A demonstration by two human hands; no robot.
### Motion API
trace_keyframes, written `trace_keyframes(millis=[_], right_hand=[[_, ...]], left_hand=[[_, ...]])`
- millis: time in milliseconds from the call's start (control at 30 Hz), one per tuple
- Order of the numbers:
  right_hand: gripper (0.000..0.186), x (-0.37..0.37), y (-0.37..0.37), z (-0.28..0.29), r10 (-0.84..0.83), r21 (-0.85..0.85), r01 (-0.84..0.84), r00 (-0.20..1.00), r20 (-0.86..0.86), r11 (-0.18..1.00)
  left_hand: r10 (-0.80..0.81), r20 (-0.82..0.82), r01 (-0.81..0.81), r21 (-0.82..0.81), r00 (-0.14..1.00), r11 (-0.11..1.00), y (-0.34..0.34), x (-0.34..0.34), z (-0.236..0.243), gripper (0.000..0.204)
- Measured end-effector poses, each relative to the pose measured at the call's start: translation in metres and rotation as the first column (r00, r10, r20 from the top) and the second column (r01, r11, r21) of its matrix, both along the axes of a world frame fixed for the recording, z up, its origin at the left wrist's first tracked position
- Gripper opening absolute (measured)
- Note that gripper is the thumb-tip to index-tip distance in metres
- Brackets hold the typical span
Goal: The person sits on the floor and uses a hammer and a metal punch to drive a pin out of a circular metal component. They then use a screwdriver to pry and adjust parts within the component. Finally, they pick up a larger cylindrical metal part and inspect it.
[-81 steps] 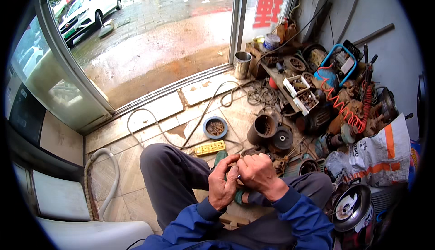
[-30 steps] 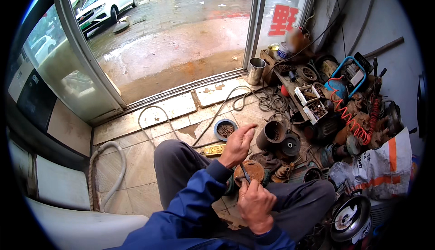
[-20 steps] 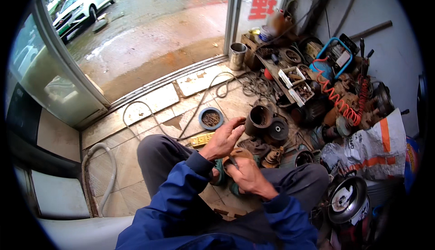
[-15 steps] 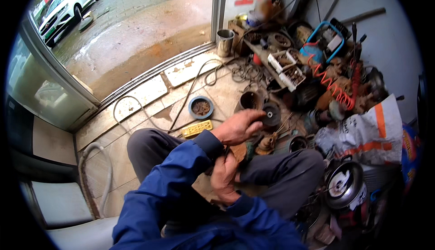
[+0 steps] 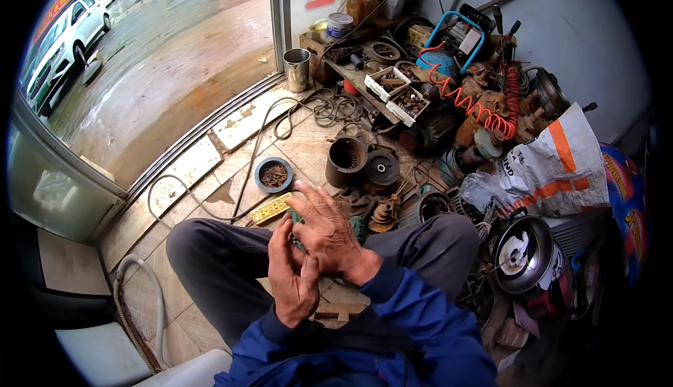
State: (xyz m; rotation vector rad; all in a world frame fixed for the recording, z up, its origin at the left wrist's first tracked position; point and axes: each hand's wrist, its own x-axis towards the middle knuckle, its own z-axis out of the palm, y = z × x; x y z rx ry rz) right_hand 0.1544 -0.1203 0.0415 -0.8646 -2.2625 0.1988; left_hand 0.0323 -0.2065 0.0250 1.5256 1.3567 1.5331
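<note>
Over my lap, my left hand (image 5: 292, 277) and my right hand (image 5: 331, 236) are held together, the right partly overlapping the left. My right fingers stretch forward and lie apart. On the left hand the fingers point up and the thumb stands away from them. No held object shows in either hand. Something greenish shows behind the fingers, mostly covered by them. Just beyond the hands lie a yellow power strip (image 5: 272, 209) and a round blue-rimmed dish (image 5: 273, 175) of small rusty parts.
A hollow metal cylinder (image 5: 345, 162) and a dark round cover (image 5: 381, 168) stand ahead. At right are a white sack (image 5: 554, 164), a metal pot (image 5: 524, 254) and a blue-framed machine (image 5: 449, 47) with a red coiled hose (image 5: 484, 110). A steel cup (image 5: 296, 70) stands near the doorway.
My left hand has drawn back from its forward, right-hand reach. My right hand has left the left cuff and now meets the left hand. The view has swung right.
</note>
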Motion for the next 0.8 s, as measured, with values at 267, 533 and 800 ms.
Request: trace_keyframes(millis=[267, 533, 800], right_hand=[[0.031, 0.017, 0.028, 0.006, 0.053, 0.101, -0.068, 0.989, 0.141, 0.993], [0.043, 0.027, 0.054, 0.035, 0.348, -0.061, -0.346, 0.888, 0.301, 0.936], [0.02, 0.007, 0.064, -0.005, 0.29, 0.154, -0.414, 0.816, 0.5, 0.897]], left_hand=[[0.1, -0.241, -0.083, 0.08, 0.965, 0.993, 0.002, 0.025, -0.002, 0.062], [0.119, -0.044, -0.115, 0.073, 0.992, 0.991, 0.028, 0.012, -0.011, 0.06], [0.138, -0.066, -0.136, 0.033, 0.988, 0.99, 0.032, 0.019, -0.009, 0.054]])
